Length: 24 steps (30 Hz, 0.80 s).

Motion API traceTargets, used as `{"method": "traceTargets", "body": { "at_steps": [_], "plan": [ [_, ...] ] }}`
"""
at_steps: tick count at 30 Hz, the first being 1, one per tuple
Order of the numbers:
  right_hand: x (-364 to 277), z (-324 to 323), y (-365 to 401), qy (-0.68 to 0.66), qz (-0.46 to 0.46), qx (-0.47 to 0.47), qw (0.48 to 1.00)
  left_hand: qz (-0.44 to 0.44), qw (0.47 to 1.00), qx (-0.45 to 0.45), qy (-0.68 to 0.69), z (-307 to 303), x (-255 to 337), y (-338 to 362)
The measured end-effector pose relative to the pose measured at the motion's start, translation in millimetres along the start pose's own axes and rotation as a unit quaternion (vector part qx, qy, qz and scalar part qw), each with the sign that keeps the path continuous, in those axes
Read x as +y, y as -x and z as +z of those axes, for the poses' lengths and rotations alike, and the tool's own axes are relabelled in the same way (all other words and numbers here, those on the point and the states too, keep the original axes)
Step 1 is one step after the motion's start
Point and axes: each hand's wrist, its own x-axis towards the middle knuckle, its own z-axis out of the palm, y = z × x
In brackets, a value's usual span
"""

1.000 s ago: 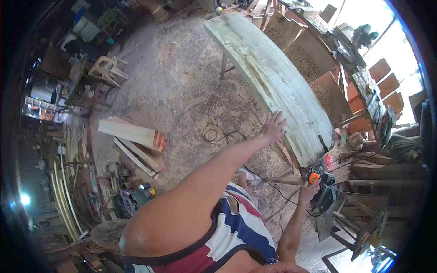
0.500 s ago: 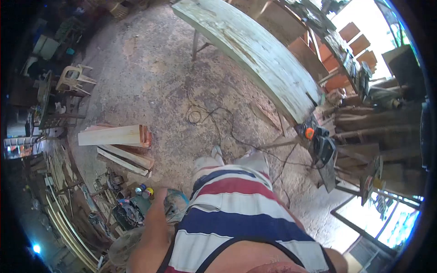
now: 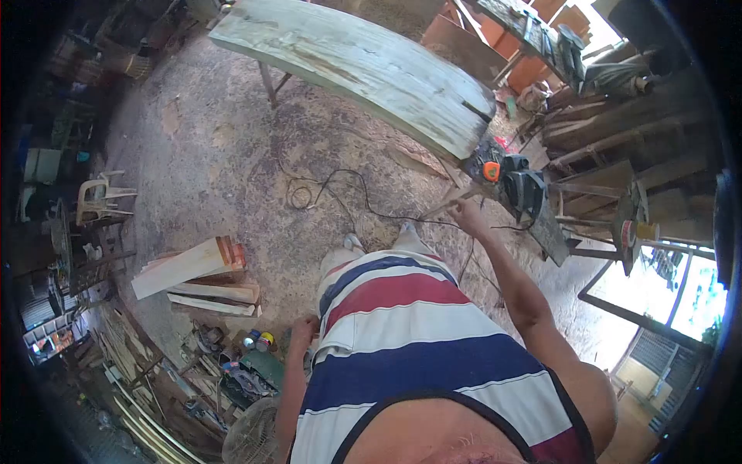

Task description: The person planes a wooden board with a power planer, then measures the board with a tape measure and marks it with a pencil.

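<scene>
While the right hand (image 3: 468, 217) is near the orange tape measure (image 3: 491, 172), which lies beside the wooden slab (image 3: 363, 68), the left hand (image 3: 304, 330) hangs low; whether either grip is closed, I cannot tell.

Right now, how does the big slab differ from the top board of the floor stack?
Size: the wooden slab is much longer; the top board is shorter. Support: the slab sits raised on legs; the board lies on a floor stack. Surface: the slab is streaked brown; the board looks plainer. Both are pale wood.
</scene>
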Motion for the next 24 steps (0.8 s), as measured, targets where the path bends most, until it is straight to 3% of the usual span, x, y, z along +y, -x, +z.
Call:
{"method": "traceTargets", "body": {
  "at_steps": [1,4,7,10,12,14,16,18,21,24],
  "plan": [
    [-24,-25,13,0.019,-0.022,0.007,1.000,-0.032,0.998,-0.026,0.054,-2,22,7],
    [-49,-60,53,0.131,-0.077,0.004,0.988,-0.020,0.989,-0.122,0.077,-16,69,36],
    [-61,-84,97,0.169,0.034,-0.130,0.976,-0.019,0.981,-0.186,0.049,-24,103,53],
    [-29,-84,128,0.170,0.027,-0.185,0.968,-0.055,0.986,-0.160,0.004,-42,202,87],
    [22,-70,121,0.120,0.024,-0.128,0.984,-0.080,0.978,-0.187,-0.049,-46,231,79],
    [59,-69,95,0.135,0.023,-0.033,0.990,-0.032,0.964,-0.254,-0.071,-38,185,43],
    [69,-77,44,0.207,0.001,0.091,0.974,0.014,0.950,-0.300,-0.082,-35,165,22],
    [62,-87,-2,0.175,0.061,0.132,0.974,-0.004,0.930,-0.318,-0.184,-39,186,29],
    [75,-90,-76,0.149,0.115,0.151,0.970,-0.088,0.947,-0.295,-0.090,-55,215,46],
    [113,-76,-115,0.161,0.138,0.124,0.969,-0.062,0.989,-0.135,0.016,-75,251,70]
  ]
}}
